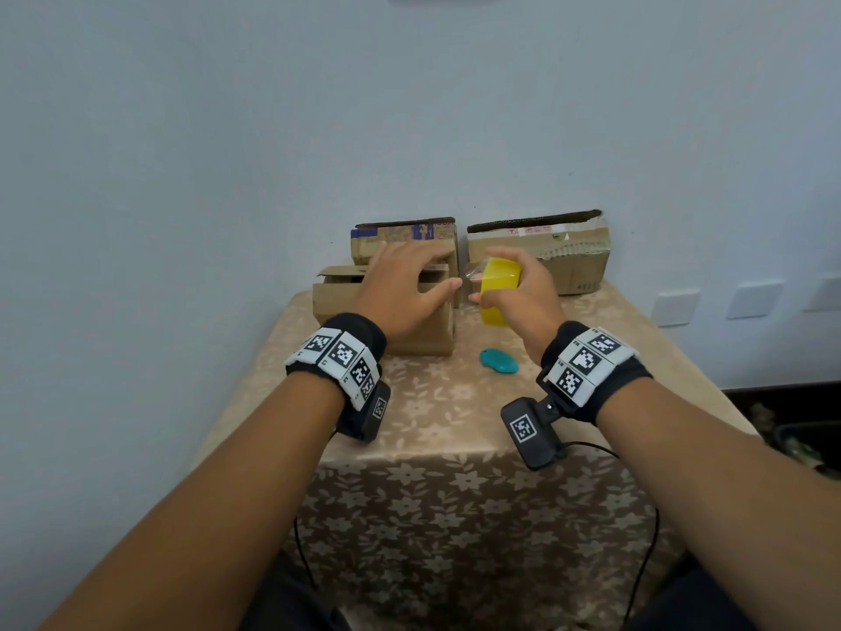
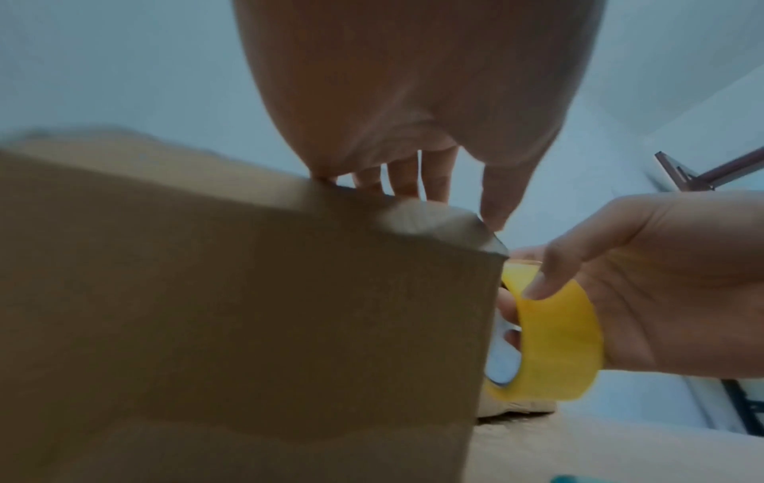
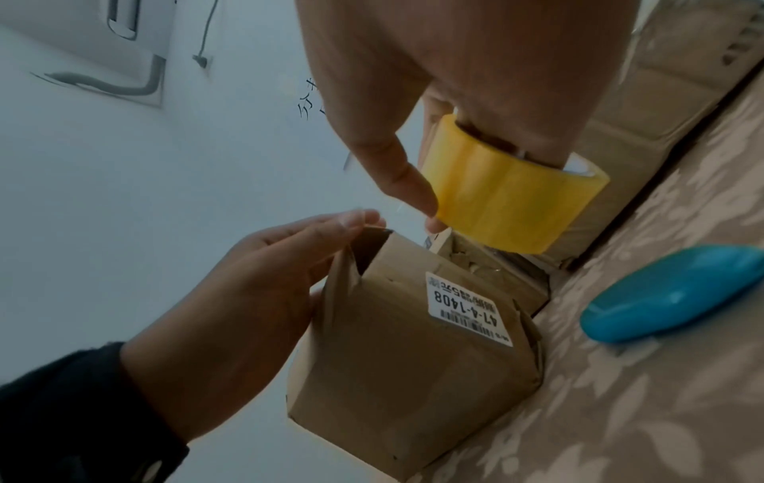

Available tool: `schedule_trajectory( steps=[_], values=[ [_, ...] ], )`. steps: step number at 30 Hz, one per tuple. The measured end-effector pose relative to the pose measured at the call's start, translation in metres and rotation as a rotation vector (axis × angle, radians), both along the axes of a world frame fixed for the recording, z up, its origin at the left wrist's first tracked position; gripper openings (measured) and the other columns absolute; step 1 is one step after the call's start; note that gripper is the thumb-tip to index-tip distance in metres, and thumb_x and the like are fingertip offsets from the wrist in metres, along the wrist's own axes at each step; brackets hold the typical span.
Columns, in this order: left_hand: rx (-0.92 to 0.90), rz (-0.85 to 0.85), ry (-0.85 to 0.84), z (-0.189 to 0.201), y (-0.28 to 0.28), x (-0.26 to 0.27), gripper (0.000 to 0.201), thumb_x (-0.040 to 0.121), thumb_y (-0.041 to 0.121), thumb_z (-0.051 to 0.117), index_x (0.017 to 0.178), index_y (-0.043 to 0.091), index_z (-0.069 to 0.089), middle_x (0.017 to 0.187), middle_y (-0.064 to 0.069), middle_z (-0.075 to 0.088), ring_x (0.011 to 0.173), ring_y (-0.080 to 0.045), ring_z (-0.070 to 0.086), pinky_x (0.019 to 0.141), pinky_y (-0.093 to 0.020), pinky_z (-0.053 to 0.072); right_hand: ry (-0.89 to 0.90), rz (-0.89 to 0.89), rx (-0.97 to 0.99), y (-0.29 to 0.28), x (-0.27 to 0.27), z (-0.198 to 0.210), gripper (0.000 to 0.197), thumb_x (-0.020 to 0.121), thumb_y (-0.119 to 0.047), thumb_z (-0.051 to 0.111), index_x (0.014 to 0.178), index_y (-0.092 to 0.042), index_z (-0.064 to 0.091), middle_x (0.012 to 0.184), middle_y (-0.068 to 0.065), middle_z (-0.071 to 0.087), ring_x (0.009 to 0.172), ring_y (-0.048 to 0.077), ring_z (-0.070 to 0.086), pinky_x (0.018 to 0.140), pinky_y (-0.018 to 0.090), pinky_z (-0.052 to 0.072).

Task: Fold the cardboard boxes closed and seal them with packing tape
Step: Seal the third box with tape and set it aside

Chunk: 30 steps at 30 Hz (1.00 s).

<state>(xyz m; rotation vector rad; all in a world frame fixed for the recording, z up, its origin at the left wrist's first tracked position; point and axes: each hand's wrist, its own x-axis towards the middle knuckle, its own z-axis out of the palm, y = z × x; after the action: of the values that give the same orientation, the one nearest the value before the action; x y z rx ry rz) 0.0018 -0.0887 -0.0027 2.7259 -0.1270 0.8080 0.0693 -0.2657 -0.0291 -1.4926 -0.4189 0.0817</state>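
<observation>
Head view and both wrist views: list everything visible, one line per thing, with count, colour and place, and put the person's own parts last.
Brown cardboard boxes: three; one near, top flap still open, two behind by the wall.
White printed label: one, on the near box's side.
Yellow roll of packing tape: one, held above the table right of the near box.
Teal oval plastic object: one, lying on the cloth.
Beige floral tablecloth: one, covering the table.
Pale wall: one, behind; white wall plates at right.
Black wristbands with marker tags: two.
Left hand: fingers straight on the near box's top.
Right hand: grips the tape roll.
</observation>
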Motion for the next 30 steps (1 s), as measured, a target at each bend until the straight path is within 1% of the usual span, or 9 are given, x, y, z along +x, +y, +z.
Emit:
schedule_trajectory(
  steps=[4,11,14,17,19,24,26,28,30],
  values=[
    [-0.045,0.052,0.001,-0.004,-0.011,0.003,0.064,0.09,0.069,0.046,0.13,0.024,0.066,0.126,0.005,0.069,0.117,-0.018,0.059,0.11,-0.053,0.037,-0.069,0.099,-0.003,0.003,-0.007,0.002,0.063,0.075,0.016,0.074,0.125,-0.021,0.063,0.116,0.014,0.066,0.105,0.035,0.07,0.083,0.045,0.063],
    [-0.354,-0.001,-0.098,-0.001,-0.014,0.001,0.014,0.09,0.036,0.071,0.095,0.023,0.074,0.095,0.014,0.072,0.093,-0.004,0.065,0.089,-0.038,0.055,-0.15,0.182,-0.017,0.007,-0.012,0.006,0.067,0.075,0.016,0.073,0.129,-0.021,0.059,0.122,0.017,0.065,0.105,0.035,0.07,0.085,0.046,0.062],
    [-0.405,-0.007,-0.129,0.001,-0.016,0.001,0.005,0.091,0.022,0.071,0.087,0.021,0.073,0.09,0.01,0.073,0.09,-0.005,0.066,0.087,-0.034,0.055,-0.152,0.188,-0.021,0.007,-0.012,0.005,0.069,0.074,0.018,0.074,0.132,-0.016,0.058,0.12,0.015,0.066,0.102,0.027,0.071,0.084,0.041,0.063],
    [-0.495,-0.004,-0.133,0.002,-0.017,0.003,0.006,0.093,0.019,0.07,0.087,0.018,0.072,0.086,0.006,0.073,0.087,-0.011,0.068,0.083,-0.034,0.056,-0.166,0.198,-0.032,0.007,-0.011,0.006,0.068,0.077,0.017,0.074,0.137,-0.01,0.056,0.112,0.006,0.067,0.088,0.004,0.071,0.077,0.025,0.059],
    [-0.515,0.003,-0.145,0.002,-0.018,0.005,0.006,0.094,0.019,0.069,0.088,0.019,0.07,0.089,0.007,0.072,0.088,-0.01,0.068,0.081,-0.029,0.055,-0.178,0.206,-0.051,0.007,-0.012,0.008,0.064,0.082,0.015,0.072,0.139,-0.01,0.054,0.11,0.005,0.068,0.086,0.004,0.071,0.08,0.027,0.061],
    [-0.514,-0.084,-0.236,0.005,-0.022,0.008,0.016,0.096,0.012,0.065,0.087,0.024,0.062,0.109,0.004,0.069,0.086,-0.007,0.063,0.077,-0.018,0.052,-0.201,0.198,-0.178,0.005,-0.006,0.011,0.051,0.089,0.0,0.073,0.132,-0.021,0.055,0.108,0.012,0.074,0.092,0.026,0.076,0.091,0.046,0.06],
    [-0.531,-0.111,-0.248,0.004,-0.02,0.01,0.012,0.097,0.012,0.064,0.088,0.02,0.062,0.11,0.006,0.066,0.083,-0.007,0.062,0.078,-0.019,0.052,-0.212,0.187,-0.247,0.002,-0.002,0.009,0.046,0.093,-0.003,0.07,0.131,-0.022,0.053,0.096,0.008,0.075,0.084,0.013,0.076,0.087,0.038,0.06],
    [-0.56,-0.135,-0.253,0.004,-0.016,0.012,0.012,0.097,0.013,0.063,0.087,0.019,0.061,0.109,0.01,0.063,0.082,-0.007,0.06,0.08,-0.022,0.052,-0.183,0.173,-0.261,0.0,-0.001,0.01,0.035,0.097,-0.004,0.065,0.128,-0.016,0.053,0.087,0.005,0.073,0.067,0.001,0.072,0.068,0.02,0.059],
    [-0.564,-0.141,-0.26,0.004,-0.015,0.012,0.011,0.097,0.014,0.062,0.087,0.019,0.061,0.109,0.01,0.061,0.085,-0.006,0.059,0.08,-0.022,0.052,-0.136,0.167,-0.262,0.0,0.002,0.007,0.033,0.1,-0.009,0.065,0.13,-0.011,0.054,0.088,0.013,0.074,0.067,0.018,0.075,0.062,0.026,0.06]
  ],
)
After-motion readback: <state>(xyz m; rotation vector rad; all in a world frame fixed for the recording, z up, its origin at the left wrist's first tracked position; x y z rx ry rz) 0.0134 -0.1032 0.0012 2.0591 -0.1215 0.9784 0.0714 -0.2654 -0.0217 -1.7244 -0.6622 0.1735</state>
